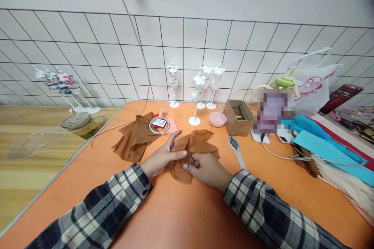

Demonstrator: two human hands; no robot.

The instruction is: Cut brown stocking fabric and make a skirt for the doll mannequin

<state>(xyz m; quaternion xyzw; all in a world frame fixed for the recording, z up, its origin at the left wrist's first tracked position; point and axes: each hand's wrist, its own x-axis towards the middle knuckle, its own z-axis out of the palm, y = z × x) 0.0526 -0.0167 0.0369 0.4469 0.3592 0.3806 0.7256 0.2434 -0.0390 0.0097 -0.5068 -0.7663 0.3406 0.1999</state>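
A piece of thin brown fabric [198,144] lies on the orange table [163,210] in front of me. My left hand [162,157] rests on its left edge, fingers stretched out flat and holding it down. My right hand [206,169] is closed around small scissors [191,159], whose tips sit at the fabric just beside my left fingertips. Both of my sleeves are dark plaid.
A second brown fabric piece [134,140] and a wire coil [159,124] lie to the left. Small white mannequins [198,93], a pink bowl [217,119] and a cardboard box [238,116] stand behind. Blue paper [321,140] lies right, a glass cup [80,124] left.
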